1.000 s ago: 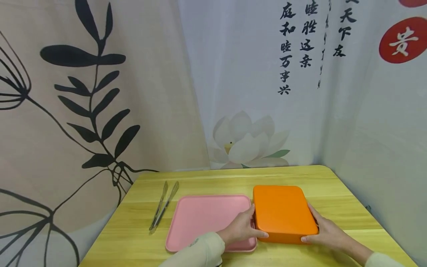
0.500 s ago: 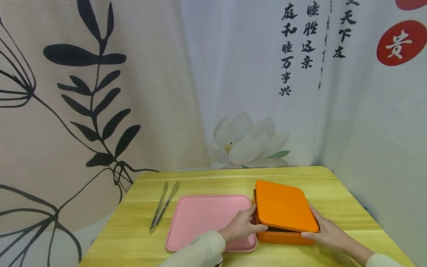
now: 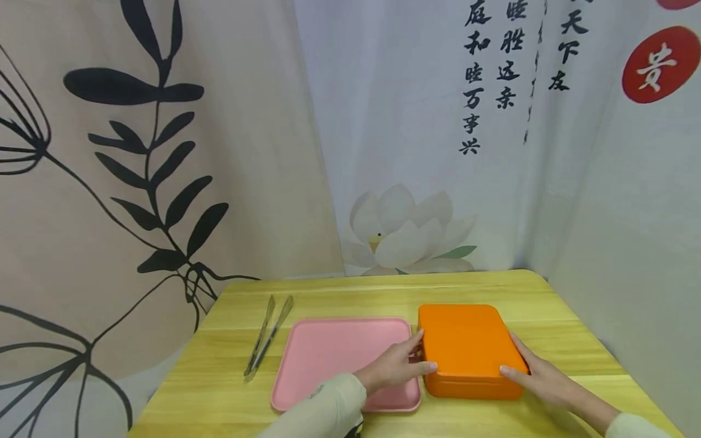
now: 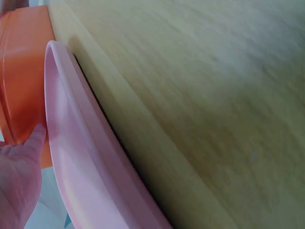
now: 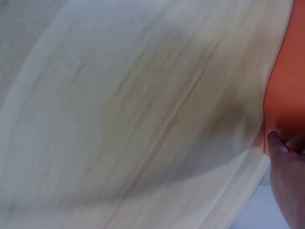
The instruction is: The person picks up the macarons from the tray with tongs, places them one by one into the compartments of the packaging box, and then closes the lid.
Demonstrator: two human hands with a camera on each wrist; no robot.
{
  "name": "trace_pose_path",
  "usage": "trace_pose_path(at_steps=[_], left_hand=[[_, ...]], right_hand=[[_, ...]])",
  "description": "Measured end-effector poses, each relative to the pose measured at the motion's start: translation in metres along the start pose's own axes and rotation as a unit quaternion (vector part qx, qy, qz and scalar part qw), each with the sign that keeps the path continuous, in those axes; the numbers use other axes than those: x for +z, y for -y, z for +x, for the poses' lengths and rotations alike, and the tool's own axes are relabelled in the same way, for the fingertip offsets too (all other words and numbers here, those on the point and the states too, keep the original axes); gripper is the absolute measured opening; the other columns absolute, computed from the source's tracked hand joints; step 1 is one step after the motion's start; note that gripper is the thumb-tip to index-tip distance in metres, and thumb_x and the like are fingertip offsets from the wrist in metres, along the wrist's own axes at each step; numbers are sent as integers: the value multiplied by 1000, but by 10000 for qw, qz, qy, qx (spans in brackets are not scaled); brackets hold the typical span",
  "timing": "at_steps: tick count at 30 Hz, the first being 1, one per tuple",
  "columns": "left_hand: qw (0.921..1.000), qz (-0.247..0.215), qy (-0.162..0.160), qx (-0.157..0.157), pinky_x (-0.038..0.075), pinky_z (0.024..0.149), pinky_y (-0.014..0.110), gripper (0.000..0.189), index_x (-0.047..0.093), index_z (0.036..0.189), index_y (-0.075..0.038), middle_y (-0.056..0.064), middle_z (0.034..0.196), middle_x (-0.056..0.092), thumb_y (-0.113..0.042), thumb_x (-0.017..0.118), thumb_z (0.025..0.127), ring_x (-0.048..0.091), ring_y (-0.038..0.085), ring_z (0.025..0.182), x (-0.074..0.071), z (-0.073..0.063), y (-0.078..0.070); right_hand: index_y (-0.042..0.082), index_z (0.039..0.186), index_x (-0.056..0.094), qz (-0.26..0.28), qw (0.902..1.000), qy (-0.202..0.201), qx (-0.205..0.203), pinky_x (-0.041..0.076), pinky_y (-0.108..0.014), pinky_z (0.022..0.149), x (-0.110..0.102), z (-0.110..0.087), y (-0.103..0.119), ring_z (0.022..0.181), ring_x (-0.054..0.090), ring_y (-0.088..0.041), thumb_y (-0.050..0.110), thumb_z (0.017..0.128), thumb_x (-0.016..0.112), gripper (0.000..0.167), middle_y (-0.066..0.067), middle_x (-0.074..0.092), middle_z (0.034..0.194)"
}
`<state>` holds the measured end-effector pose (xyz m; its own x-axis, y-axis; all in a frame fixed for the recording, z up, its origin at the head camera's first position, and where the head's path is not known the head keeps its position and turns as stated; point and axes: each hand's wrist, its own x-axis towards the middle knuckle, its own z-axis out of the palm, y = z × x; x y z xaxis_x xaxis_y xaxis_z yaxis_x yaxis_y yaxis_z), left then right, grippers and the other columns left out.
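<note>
An orange box [image 3: 471, 389] stands at the right of the table with its orange lid [image 3: 462, 337] level over it. A thin seam runs below the lid along the front. My left hand [image 3: 391, 368] holds the lid's left side, thumb at the front corner and fingers along the side. Opposite it, my right hand [image 3: 539, 371] grips the right side, its thumb on the front right corner. The left wrist view has the left hand [image 4: 19, 179] against the box wall [image 4: 31, 71]. In the right wrist view, the right hand [image 5: 288, 176] touches the orange side [image 5: 290, 86]. The inside is hidden.
A pink tray [image 3: 334, 359] lies left of the box, close beside it, under my left forearm. Metal tongs [image 3: 268, 337] lie farther left on the wooden table [image 3: 191, 395]. Printed curtains [image 3: 274, 152] hang behind the table and along its right side.
The lid was level a second ago, then tilted up at its left and front with a dark gap showing, and is level again now. Both hands have stayed at its sides.
</note>
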<state>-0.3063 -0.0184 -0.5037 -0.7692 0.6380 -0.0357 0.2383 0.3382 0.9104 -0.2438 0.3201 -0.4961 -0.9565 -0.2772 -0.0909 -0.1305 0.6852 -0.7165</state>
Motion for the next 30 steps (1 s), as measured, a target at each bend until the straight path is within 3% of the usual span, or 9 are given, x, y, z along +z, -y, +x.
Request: trace_pose_path(at_steps=[3, 7, 10, 13, 17, 20, 24, 30], left_hand=[[9999, 74, -44, 93, 40, 105, 34, 85, 21, 158, -10, 6, 151, 43, -40, 68, 94, 47, 15, 132, 0, -1, 0], [9997, 107, -145, 167, 42, 103, 33, 86, 22, 157, -9, 6, 151, 43, -36, 71, 92, 48, 13, 130, 0, 0, 0], [9997, 130, -177, 129, 43, 103, 33, 86, 24, 157, -9, 5, 150, 45, -35, 73, 91, 49, 12, 129, 0, 0, 0], [9995, 236, -186, 35, 43, 103, 35, 88, 27, 157, -11, 3, 148, 47, -37, 75, 89, 50, 14, 128, -2, 1, 1], [9986, 425, -310, -50, 38, 108, 43, 92, 28, 157, -19, 0, 153, 40, -44, 78, 84, 43, 18, 135, -10, 9, 0], [9968, 653, -430, -148, 28, 114, 47, 99, 23, 159, -22, 0, 160, 26, -49, 79, 81, 29, 20, 144, -20, 20, -2], [9946, 918, -303, -388, 18, 117, 47, 110, 16, 160, -21, 1, 165, 10, -53, 81, 77, 13, 19, 149, -28, 31, -4], [9885, 1429, 163, -461, 19, 118, 45, 114, 14, 160, -23, -6, 165, 6, -54, 83, 75, 12, 16, 149, -29, 37, -5]], right_hand=[[-3, 156, -3, 176, 9998, -4, 40, 38, -60, 100, 1, -1, 1, 136, 28, -55, 37, 105, 49, 83, -39, 10, 154], [0, 156, -7, 372, 9992, 98, 96, 38, -54, 102, 1, 1, 0, 140, 19, -54, 35, 105, 50, 85, -37, 3, 156], [0, 156, -9, 491, 9985, 212, 150, 40, -48, 102, 1, 2, -1, 141, 17, -52, 35, 105, 50, 85, -37, 0, 156], [-3, 155, -9, 723, 9966, 365, 177, 39, -50, 103, -3, 4, -2, 141, 17, -54, 34, 105, 49, 84, -37, 0, 156], [-4, 153, -13, 924, 9949, 381, 142, 29, -64, 106, -17, 12, 0, 139, 11, -58, 31, 105, 51, 87, -38, -4, 156], [2, 154, -16, 756, 9967, 271, 132, 24, -71, 104, -28, 26, 6, 140, 7, -58, 33, 101, 57, 96, -37, -5, 156], [4, 156, -14, 321, 9986, 351, 228, 23, -73, 102, -30, 46, 12, 140, 9, -57, 40, 93, 68, 109, -39, 1, 155], [-6, 154, -4, 8, 9979, 580, 296, 20, -71, 105, -26, 56, 14, 138, 19, -57, 42, 86, 76, 116, -41, 8, 153]])
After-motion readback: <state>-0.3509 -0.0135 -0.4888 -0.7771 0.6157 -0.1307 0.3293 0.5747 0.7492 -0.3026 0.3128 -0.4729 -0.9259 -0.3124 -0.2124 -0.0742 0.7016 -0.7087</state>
